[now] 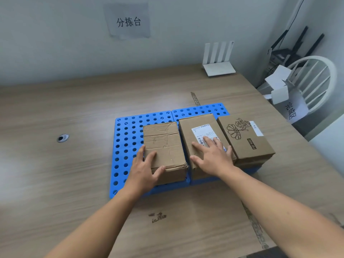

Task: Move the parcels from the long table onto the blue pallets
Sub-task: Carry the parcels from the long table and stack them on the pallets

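Blue pallets side by side on wooden table, three cardboard parcels in a row on them; creased parcel leftmost, under left hand, fingers spread and nearly straight over its near left corner, thumb on the near top edge, apparently pressing rather than clasping; labelled parcel in the middle, under right hand, fingers straight, splayed flat on its top, tips on the label; printed parcel rightmost, just beside the little finger.

A pale grey wall fills the upper frame, a paper sign taped at top centre. A wood-grain table spans below; a white spindle-back chair stands at upper right.
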